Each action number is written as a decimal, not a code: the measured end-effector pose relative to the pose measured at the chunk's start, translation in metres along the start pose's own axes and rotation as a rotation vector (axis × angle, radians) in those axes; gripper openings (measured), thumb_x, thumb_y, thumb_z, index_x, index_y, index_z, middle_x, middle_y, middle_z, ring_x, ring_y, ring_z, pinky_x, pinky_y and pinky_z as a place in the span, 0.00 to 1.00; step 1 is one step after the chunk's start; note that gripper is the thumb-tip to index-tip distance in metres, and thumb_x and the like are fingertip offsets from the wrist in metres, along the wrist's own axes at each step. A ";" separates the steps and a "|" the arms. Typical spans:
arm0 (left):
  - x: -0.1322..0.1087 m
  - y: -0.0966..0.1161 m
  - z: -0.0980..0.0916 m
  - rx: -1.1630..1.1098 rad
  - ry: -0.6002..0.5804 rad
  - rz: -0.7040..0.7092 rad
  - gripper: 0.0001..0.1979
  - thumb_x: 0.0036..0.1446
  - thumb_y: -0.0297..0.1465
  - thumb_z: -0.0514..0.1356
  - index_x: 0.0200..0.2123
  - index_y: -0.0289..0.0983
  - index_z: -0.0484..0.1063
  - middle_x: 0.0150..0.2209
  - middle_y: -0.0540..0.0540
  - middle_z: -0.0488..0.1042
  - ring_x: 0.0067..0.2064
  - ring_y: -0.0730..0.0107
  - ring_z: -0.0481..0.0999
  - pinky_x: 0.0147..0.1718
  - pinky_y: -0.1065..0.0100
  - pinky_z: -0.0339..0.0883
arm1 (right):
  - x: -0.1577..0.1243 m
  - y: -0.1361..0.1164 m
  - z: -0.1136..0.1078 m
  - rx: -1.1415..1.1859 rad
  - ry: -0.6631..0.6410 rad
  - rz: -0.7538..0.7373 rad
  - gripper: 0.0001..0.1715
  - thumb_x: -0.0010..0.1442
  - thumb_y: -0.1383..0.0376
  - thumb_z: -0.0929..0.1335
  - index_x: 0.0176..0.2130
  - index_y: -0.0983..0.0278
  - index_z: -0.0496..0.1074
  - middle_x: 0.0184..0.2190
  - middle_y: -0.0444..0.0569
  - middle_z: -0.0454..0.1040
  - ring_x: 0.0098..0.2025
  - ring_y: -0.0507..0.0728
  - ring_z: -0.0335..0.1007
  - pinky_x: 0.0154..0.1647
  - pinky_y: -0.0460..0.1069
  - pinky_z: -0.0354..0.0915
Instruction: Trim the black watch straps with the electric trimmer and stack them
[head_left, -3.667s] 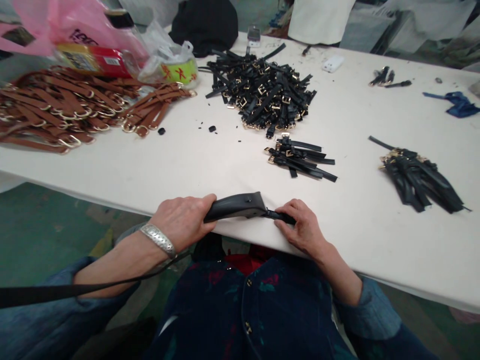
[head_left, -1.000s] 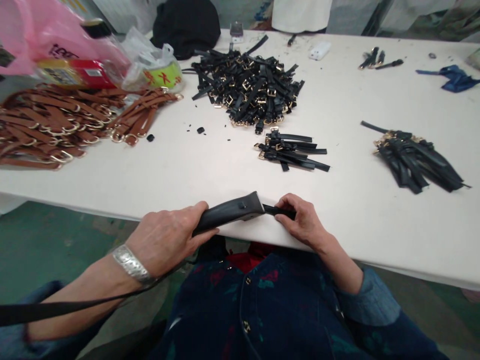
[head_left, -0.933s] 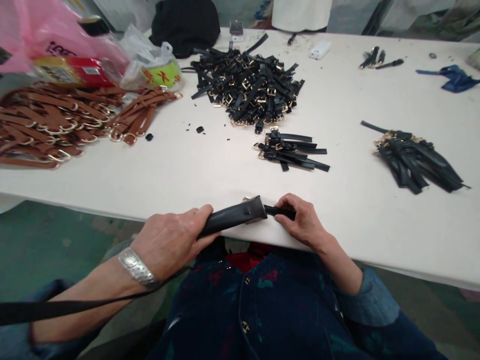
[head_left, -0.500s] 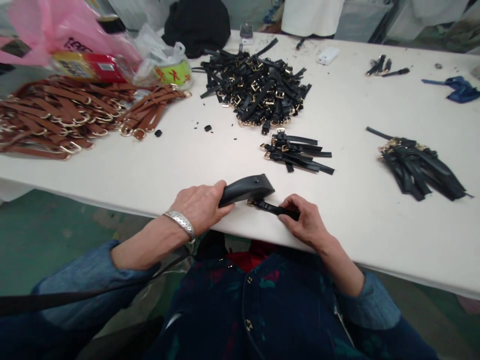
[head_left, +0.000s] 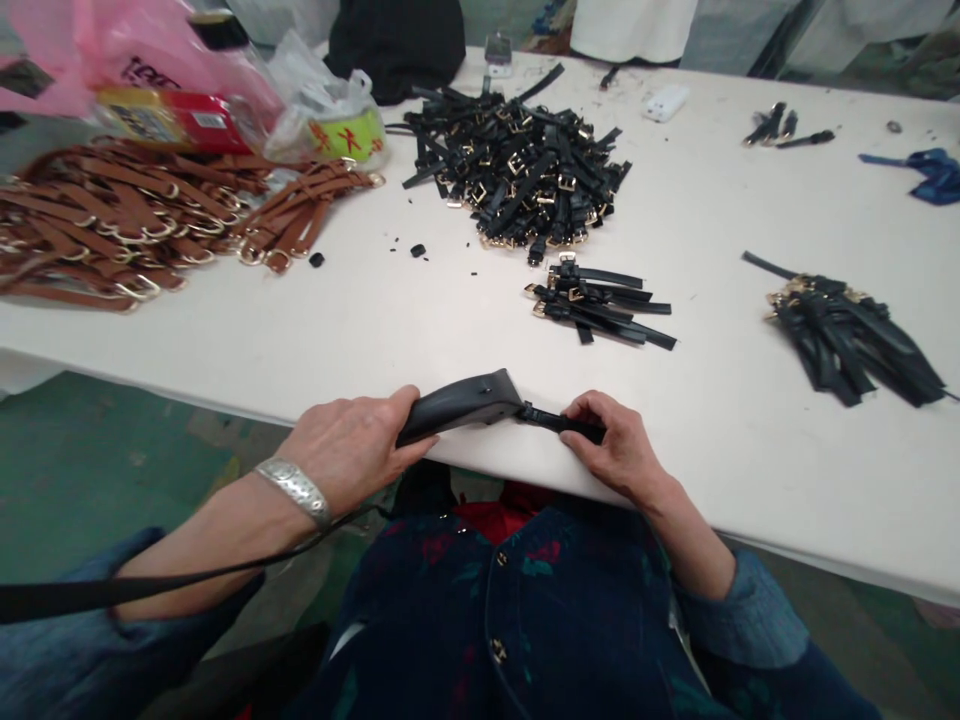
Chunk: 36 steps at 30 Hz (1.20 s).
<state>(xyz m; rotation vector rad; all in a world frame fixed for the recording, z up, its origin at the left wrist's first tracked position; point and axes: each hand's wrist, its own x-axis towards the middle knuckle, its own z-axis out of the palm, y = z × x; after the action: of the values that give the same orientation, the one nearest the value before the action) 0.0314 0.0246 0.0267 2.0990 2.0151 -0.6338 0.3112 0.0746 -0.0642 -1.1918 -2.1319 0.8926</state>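
Observation:
My left hand [head_left: 349, 445], with a silver bracelet at the wrist, is closed around a broad black strap [head_left: 465, 402]. Its wide end curves over toward the right and has a small stud on top. A long black band [head_left: 150, 590] trails to the lower left, passing over my forearm. My right hand [head_left: 619, 440] pinches a short black buckle strap [head_left: 546, 416] between thumb and fingers. The far end of that short strap meets the wide end of the broad strap; its buckle is hidden there. Both hands are over the table's front edge.
Beyond my hands lie a small group of black buckle straps [head_left: 604, 305] and a large heap of them [head_left: 517, 170]. More black straps [head_left: 847, 335] are at right. Brown straps [head_left: 112, 225] lie at left near a plastic-bagged tub [head_left: 341, 135]. A blue cloth strip [head_left: 926, 175] is far right.
My left hand and the broad strap have moved left and slightly down. The short strap's buckle end, visible before, is now hidden at the broad strap's end. My right hand has hardly moved.

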 end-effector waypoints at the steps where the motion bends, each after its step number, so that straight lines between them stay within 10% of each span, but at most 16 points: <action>1: 0.003 0.004 -0.001 -0.004 0.000 -0.002 0.24 0.55 0.49 0.44 0.42 0.38 0.67 0.28 0.39 0.77 0.30 0.52 0.76 0.26 0.62 0.60 | 0.000 0.000 0.000 -0.003 0.000 -0.001 0.07 0.51 0.68 0.67 0.34 0.61 0.67 0.30 0.46 0.70 0.33 0.55 0.65 0.36 0.50 0.62; 36: 0.016 0.007 0.016 -0.159 0.079 -0.050 0.24 0.53 0.49 0.48 0.42 0.37 0.68 0.34 0.38 0.78 0.34 0.55 0.77 0.27 0.64 0.61 | 0.001 -0.004 0.009 -0.240 0.011 -0.085 0.09 0.54 0.64 0.67 0.38 0.61 0.72 0.34 0.51 0.71 0.39 0.60 0.66 0.42 0.55 0.64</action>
<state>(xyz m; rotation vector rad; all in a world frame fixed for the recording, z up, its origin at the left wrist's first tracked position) 0.0352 0.0324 0.0050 2.0171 2.0898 -0.3889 0.3018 0.0714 -0.0664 -1.2060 -2.3113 0.6039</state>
